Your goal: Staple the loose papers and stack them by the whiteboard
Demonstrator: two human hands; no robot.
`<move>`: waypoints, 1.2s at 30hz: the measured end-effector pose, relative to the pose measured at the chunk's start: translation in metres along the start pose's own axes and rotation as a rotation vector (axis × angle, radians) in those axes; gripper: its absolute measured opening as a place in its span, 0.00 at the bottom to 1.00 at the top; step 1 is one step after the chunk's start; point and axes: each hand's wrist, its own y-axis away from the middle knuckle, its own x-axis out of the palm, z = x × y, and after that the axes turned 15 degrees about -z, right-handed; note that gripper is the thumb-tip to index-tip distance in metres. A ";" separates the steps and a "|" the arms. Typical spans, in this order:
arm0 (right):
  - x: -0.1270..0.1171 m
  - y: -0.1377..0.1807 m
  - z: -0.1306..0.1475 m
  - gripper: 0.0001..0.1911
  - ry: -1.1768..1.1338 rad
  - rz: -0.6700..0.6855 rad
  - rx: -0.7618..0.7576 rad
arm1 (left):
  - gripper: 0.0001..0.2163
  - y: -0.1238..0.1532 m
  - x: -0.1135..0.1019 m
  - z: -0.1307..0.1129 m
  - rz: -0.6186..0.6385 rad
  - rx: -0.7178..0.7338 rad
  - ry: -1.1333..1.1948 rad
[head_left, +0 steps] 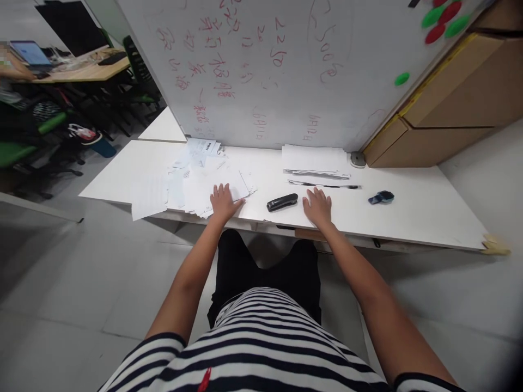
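My left hand lies flat with spread fingers on the front right part of a loose heap of paper sheets. My right hand rests palm down near the front of the white table, fingers apart, holding nothing. Between my hands lies a black stapler, closer to the right one and apart from it. Just beyond my right fingertips is a thin black-and-white strip. Behind it sits a neater stack of white paper.
A whiteboard with red writing rises behind the table. Cardboard boxes stand at the right, near a small grey device. A dark blue-black object lies on the table's right. Some sheets overhang the front edge. Another person's arm shows far left.
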 end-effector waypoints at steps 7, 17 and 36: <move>-0.001 0.000 0.001 0.27 -0.027 -0.013 0.008 | 0.29 0.000 0.012 0.021 0.034 0.038 -0.054; -0.005 0.000 0.003 0.27 -0.025 0.014 0.008 | 0.22 -0.003 0.012 0.022 0.016 0.016 -0.010; -0.007 0.000 0.004 0.27 -0.043 0.019 0.035 | 0.15 0.009 -0.004 -0.003 0.037 0.056 -0.082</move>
